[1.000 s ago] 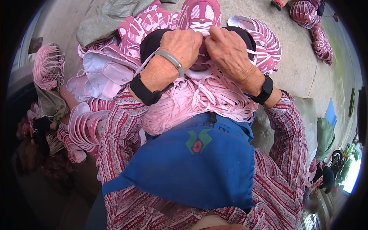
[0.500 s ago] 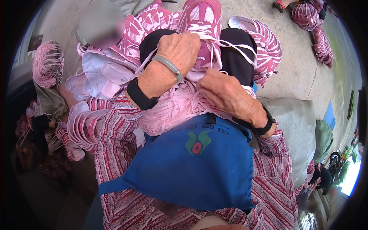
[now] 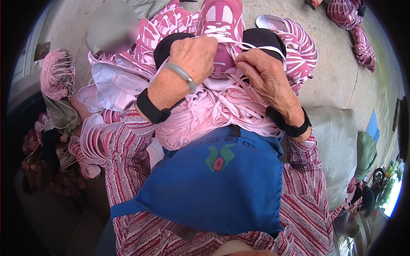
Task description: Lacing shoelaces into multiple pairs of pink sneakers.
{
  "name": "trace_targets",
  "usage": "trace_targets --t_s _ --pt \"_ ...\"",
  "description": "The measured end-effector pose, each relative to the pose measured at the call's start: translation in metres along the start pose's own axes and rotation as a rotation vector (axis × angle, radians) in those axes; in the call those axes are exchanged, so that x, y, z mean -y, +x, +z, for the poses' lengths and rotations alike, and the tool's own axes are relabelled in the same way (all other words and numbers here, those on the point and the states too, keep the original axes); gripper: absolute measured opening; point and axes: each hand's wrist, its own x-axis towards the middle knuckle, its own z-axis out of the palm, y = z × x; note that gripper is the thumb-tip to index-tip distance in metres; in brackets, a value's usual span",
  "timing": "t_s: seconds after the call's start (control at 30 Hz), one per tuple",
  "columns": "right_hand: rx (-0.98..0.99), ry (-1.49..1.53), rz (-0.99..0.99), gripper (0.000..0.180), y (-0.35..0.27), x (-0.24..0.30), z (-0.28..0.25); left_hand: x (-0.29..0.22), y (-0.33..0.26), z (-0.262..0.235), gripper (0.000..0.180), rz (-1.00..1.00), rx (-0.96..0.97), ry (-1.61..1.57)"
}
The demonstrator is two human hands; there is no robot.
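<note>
A pink and white shoe upper (image 3: 220, 25) stands between my knees, its toe pointing away from me and pale laces (image 3: 222, 33) crossing its eyelets. My left hand (image 3: 194, 55) is closed on the upper's left lacing edge, its fingertips mostly hidden. At the opposite edge, my right hand (image 3: 262, 70) pinches a pale shoelace between thumb and fingers. One loose stretch of lace loops over my right knee. Below the upper, a thick heap of pale pink laces (image 3: 218, 113) lies in my lap, on the blue apron (image 3: 213, 183).
Stacked pink and white uppers lie at left (image 3: 166, 25) and right (image 3: 294, 47) of my knees. Pale lining pieces (image 3: 111, 81) rest nearer on the left. A hank of pink laces (image 3: 57, 72) hangs far left. Right of me is a grey-white sack (image 3: 333, 149); more bundled uppers (image 3: 363, 47) lie far right.
My right hand has moved up and slightly right, from the near end of the upper to its right lacing edge. The left hand has shifted slightly left.
</note>
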Motion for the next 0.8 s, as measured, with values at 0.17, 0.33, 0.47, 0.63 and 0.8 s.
trace_targets --t_s 0.17,0.33,0.47,0.63,0.8 --pt "-0.014 0.068 0.241 0.012 -0.01 -0.005 -0.002 -0.011 0.014 -0.012 0.012 -0.049 0.147 0.123" --pt "-0.074 0.017 0.002 0.014 -0.008 -0.013 0.005 -0.003 0.011 -0.007 0.014 -0.026 0.092 0.068" --pt "-0.089 -0.048 -0.054 0.013 -0.002 -0.014 0.006 0.009 0.003 0.01 0.007 0.133 -0.153 -0.225" --pt "-0.174 -0.187 -0.102 0.012 0.011 -0.006 0.015 0.01 -0.004 0.019 0.01 0.156 -0.323 -0.4" --pt "-0.135 -0.395 -0.028 0.012 0.023 -0.006 0.023 0.007 -0.018 0.014 0.012 0.055 -0.211 -0.161"
